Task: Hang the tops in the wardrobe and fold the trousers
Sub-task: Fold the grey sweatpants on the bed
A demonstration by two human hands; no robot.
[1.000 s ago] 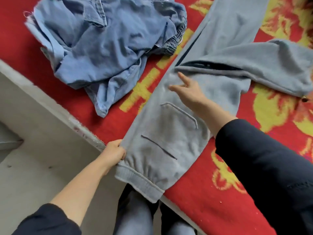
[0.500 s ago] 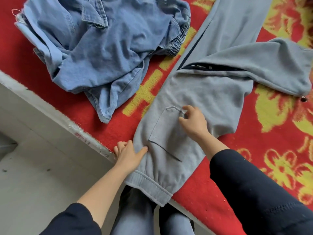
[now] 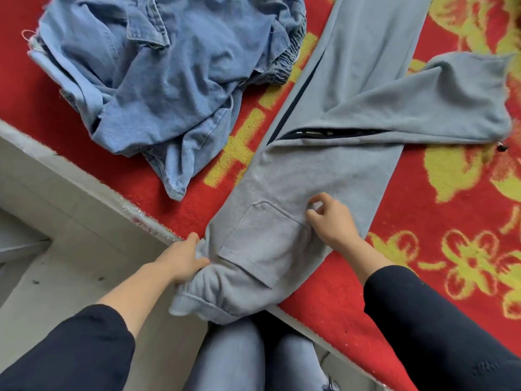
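Note:
Light grey trousers lie flat across the red blanket, waistband hanging over the bed's near edge, one leg bent off to the right. My left hand grips a bunch of the grey cloth at the waist's left side, by the bed edge. My right hand pinches the cloth beside the back pocket with curled fingers. A crumpled blue denim garment sits in a heap at the upper left of the bed.
The bed's pale edge runs diagonally from the left to the bottom right, with a grey tiled floor below it. My own legs in blue jeans stand against the bed. A small dark object lies by the grey trouser cuff.
My right hand slid back from the trouser crotch to the back pocket and curled into a pinch. My left hand closed on the waist cloth and bunched it.

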